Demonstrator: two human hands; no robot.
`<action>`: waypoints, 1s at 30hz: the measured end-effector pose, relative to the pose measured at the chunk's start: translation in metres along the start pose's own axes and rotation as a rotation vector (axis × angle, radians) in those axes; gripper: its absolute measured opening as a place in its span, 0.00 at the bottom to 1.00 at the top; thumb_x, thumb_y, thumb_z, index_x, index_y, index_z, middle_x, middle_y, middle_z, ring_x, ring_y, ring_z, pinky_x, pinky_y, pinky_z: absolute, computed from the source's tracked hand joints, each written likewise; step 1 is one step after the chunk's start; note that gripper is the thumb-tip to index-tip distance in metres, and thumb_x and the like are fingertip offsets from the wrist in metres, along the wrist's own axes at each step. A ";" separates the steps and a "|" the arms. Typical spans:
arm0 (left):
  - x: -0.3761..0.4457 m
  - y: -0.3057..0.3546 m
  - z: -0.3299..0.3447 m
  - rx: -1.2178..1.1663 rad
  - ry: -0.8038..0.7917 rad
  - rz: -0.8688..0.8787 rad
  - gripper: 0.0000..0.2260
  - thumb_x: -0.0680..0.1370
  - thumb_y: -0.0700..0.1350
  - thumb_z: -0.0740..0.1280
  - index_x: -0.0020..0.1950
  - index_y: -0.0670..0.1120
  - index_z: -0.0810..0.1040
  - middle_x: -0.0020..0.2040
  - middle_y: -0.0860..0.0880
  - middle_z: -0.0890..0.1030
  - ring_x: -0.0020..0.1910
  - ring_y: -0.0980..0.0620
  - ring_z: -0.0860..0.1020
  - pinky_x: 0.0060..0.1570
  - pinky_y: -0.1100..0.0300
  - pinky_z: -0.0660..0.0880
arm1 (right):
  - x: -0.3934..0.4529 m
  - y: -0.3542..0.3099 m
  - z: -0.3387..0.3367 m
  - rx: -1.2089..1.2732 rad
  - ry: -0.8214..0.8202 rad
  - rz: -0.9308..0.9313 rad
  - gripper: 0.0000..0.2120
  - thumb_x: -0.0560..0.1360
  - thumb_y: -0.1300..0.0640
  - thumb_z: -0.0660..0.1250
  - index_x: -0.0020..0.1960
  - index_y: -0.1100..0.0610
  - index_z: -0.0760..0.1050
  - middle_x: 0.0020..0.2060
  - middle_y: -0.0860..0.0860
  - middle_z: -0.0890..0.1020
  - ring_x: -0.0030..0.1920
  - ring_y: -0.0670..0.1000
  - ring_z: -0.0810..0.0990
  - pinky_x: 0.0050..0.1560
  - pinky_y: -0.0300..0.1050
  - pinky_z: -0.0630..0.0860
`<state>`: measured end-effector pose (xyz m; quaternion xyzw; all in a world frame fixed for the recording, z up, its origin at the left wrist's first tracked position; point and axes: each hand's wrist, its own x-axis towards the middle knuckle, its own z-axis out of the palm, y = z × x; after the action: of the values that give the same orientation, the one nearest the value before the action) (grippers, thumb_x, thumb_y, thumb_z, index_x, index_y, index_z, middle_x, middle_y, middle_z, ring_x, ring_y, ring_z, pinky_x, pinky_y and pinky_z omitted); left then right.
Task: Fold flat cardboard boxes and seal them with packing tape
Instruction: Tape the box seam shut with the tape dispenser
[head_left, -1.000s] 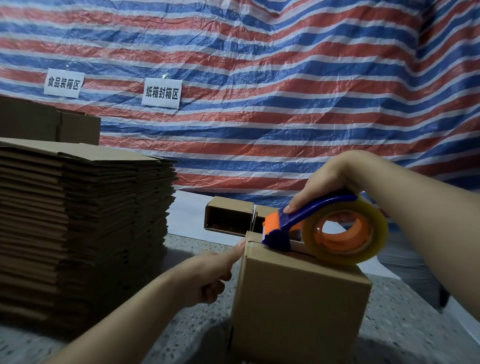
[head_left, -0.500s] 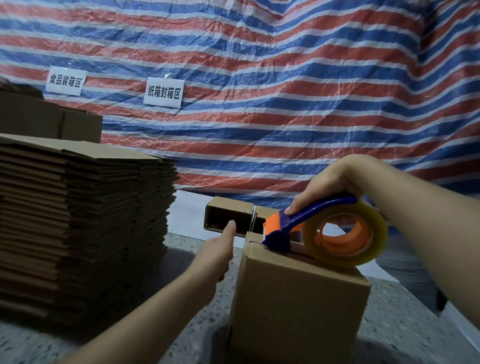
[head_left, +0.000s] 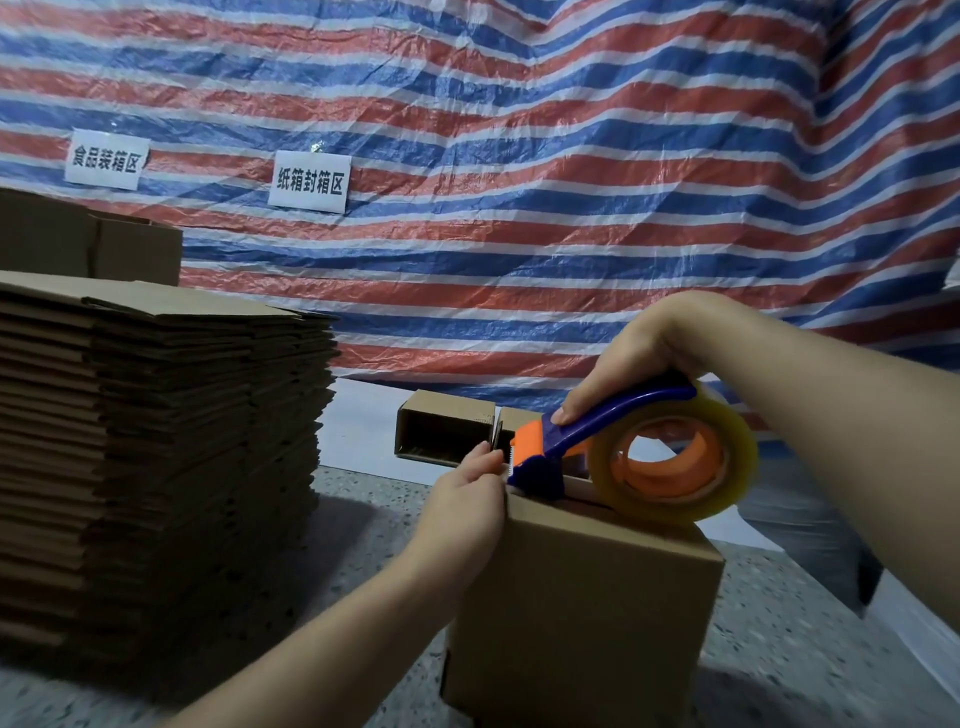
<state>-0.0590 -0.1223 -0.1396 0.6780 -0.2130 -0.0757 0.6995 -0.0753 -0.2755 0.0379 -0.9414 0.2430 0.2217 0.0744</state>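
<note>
A folded brown cardboard box (head_left: 582, 613) stands upright on the speckled table (head_left: 789, 644) in front of me. On its top rests a tape dispenser (head_left: 613, 447) with a blue handle, an orange head and a roll of clear tape (head_left: 675, 467). My right hand (head_left: 639, 353) grips the dispenser's handle from above. My left hand (head_left: 467, 499) lies against the box's far left top corner, with its fingertips at the dispenser's cutting edge. Whether they pinch the tape end is hidden.
A tall stack of flat cardboard boxes (head_left: 156, 457) fills the left of the table. Folded open boxes (head_left: 441, 431) lie behind the dispenser, and another box (head_left: 88, 239) stands far left. A striped tarp (head_left: 519, 156) with two paper signs hangs behind.
My left hand lifted off the box's left side, pointed upward, then came back to the top left corner by the dispenser's blade. The right hand and dispenser stayed almost still.
</note>
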 end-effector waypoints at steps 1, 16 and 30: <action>0.001 -0.001 0.000 0.012 0.009 0.007 0.21 0.82 0.36 0.54 0.72 0.49 0.72 0.76 0.57 0.65 0.75 0.55 0.61 0.72 0.56 0.55 | -0.001 0.001 -0.002 -0.010 0.011 0.008 0.29 0.71 0.33 0.71 0.54 0.59 0.82 0.38 0.54 0.85 0.34 0.50 0.84 0.35 0.41 0.80; -0.003 -0.004 -0.003 0.223 0.004 0.148 0.19 0.84 0.42 0.54 0.76 0.52 0.66 0.76 0.58 0.64 0.75 0.58 0.59 0.74 0.57 0.53 | 0.002 0.087 0.000 -0.034 -0.036 0.196 0.47 0.52 0.27 0.77 0.60 0.59 0.80 0.45 0.55 0.87 0.42 0.53 0.86 0.44 0.44 0.82; -0.016 0.000 0.008 1.254 -0.087 0.737 0.36 0.74 0.69 0.36 0.69 0.55 0.71 0.69 0.57 0.74 0.68 0.57 0.69 0.69 0.61 0.62 | -0.005 0.106 -0.001 0.078 -0.029 0.124 0.45 0.54 0.29 0.78 0.59 0.59 0.80 0.46 0.56 0.86 0.43 0.53 0.85 0.43 0.45 0.82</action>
<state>-0.0770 -0.1234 -0.1426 0.8320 -0.4584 0.2740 0.1504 -0.1308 -0.3660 0.0376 -0.9177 0.3080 0.2298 0.1004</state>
